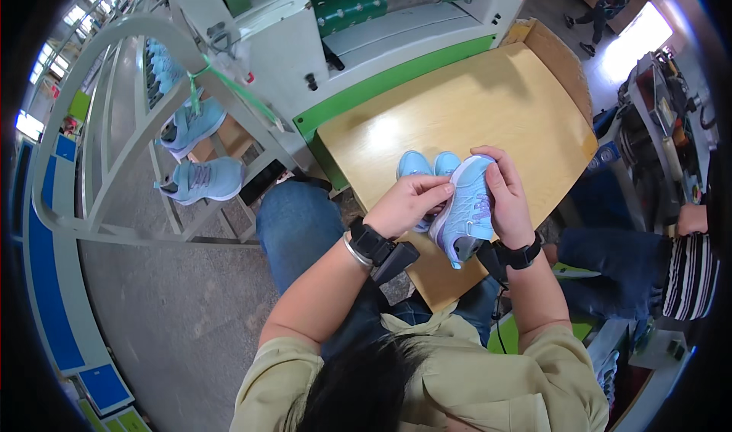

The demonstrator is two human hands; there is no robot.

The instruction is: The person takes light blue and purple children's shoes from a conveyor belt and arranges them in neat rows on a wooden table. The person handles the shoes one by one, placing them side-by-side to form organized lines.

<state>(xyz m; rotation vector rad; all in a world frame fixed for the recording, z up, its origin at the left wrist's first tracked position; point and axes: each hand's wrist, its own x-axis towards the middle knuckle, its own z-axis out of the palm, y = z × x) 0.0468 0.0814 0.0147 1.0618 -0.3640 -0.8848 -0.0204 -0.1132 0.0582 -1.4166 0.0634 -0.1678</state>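
A light blue sneaker with purple laces is held between my two hands above the table, toe away from me and heel towards me. My left hand pinches its left edge with thumb and finger. Around the toe and right side curl the fingers of my right hand, thumb against the upper. Just behind, a second light blue shoe and a third one rest side by side on the table, partly hidden by my left hand and the held sneaker.
The wooden tabletop adjoins a white and green machine at the far side. At left, a grey metal rack carries several light blue sneakers. A co-worker's hand is at right; another person is far off.
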